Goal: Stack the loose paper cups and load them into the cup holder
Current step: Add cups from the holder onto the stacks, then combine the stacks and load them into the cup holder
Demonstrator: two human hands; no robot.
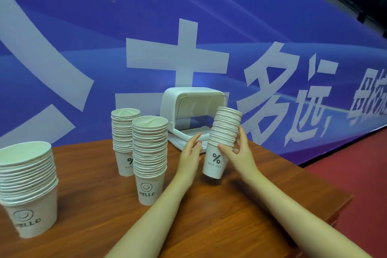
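A tall stack of white paper cups (221, 144), bottom cup marked "% NICE DAY", leans to the right just above the table. My right hand (238, 151) grips it at mid-height. My left hand (191, 153) is beside the stack's left side, fingers apart, and I cannot tell if it touches. Behind the stack stands the white cup holder (173, 102), its lid up and its inside showing nothing. Three more cup stacks stand on the table: a "HELLO" stack (149, 159) in the middle, a "%" stack (124, 138) behind it, another "HELLO" stack (27, 188) at far left.
The brown wooden table (209, 216) ends close on the right, with red floor (356, 174) beyond it. A blue banner (188, 27) with large white characters stands right behind the table and the holder.
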